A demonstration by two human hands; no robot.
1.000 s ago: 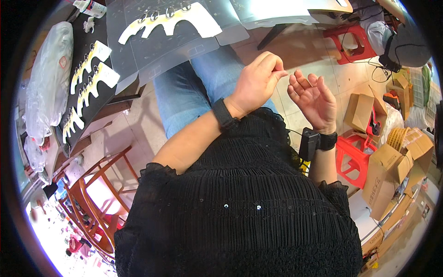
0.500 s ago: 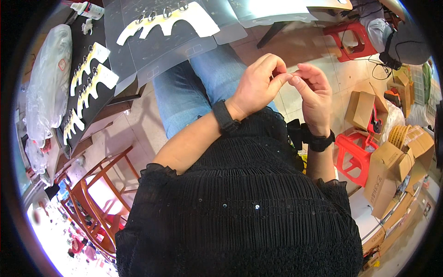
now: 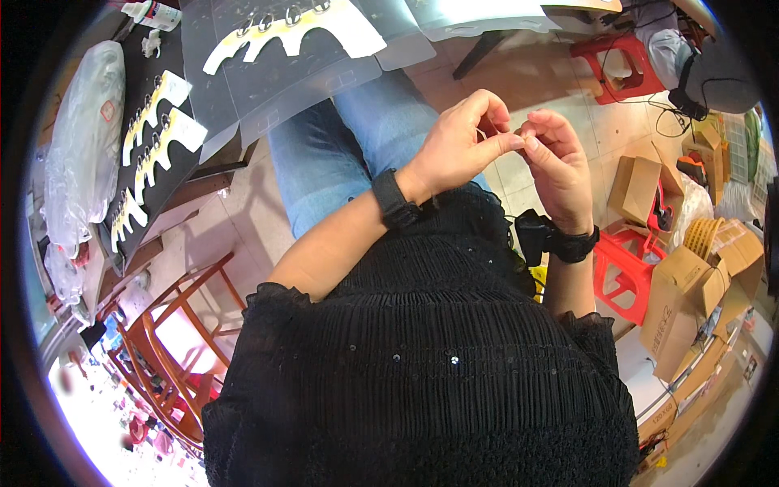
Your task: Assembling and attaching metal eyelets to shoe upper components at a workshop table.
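Observation:
My left hand and my right hand meet fingertip to fingertip above my lap, over blue jeans. The left thumb and forefinger are pinched shut against the right fingertips on a tiny pale piece, which the fingers almost entirely hide. A black watch band is on my left wrist and a black device is strapped to my right wrist. My black pleated blouse fills the lower part of the view.
Ahead is a table with clear plastic sheets and pale cut-out cards with rings. More cards and plastic bags lie to the left. A wooden chair stands lower left. Red stools and cardboard boxes crowd the right.
A second ago my right hand was open and apart from the left. It has moved in, and its fingers now close against the left fingertips on the small piece.

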